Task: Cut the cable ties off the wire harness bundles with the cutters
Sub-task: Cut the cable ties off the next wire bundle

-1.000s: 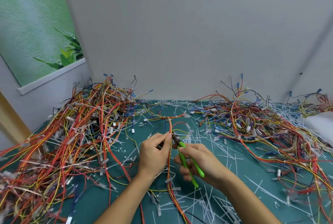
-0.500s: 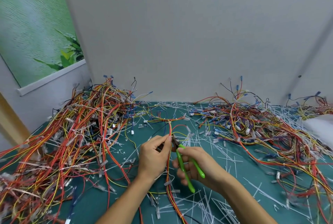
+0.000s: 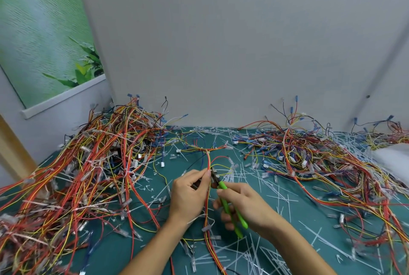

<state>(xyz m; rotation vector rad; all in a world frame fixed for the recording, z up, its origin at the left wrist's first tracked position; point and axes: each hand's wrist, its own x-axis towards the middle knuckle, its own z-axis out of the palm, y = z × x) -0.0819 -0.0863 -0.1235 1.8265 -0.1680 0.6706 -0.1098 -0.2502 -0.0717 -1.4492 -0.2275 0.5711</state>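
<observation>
The left hand [image 3: 189, 192] pinches the wire harness [image 3: 208, 159] between thumb and forefinger, just beside the nose of the cutters [image 3: 225, 203]. The right hand [image 3: 245, 206] is curled round their green handles. The harness lies near the middle of the surface [image 3: 106, 252], its long axis running from a branching point toward the far edge straight down to the near edge. The cutters lie almost along it, nose pointing to the far edge and slightly left, handles trailing to the near right corner. The tie itself is too small to make out at the jaws, and I cannot tell how far they stand apart. To do this step well, I judge the pinch should hold the wires taut and fanned a little, so that only the plastic strap enters the blades. The nose should turn across the strap rather than along the wires, because a nick in the insulation is the likely fault. Loose cut ties [image 3: 276, 197] litter the surface, and heaped harnesses sit at the left edge [image 3: 88, 175] and right edge [image 3: 309, 159].
</observation>
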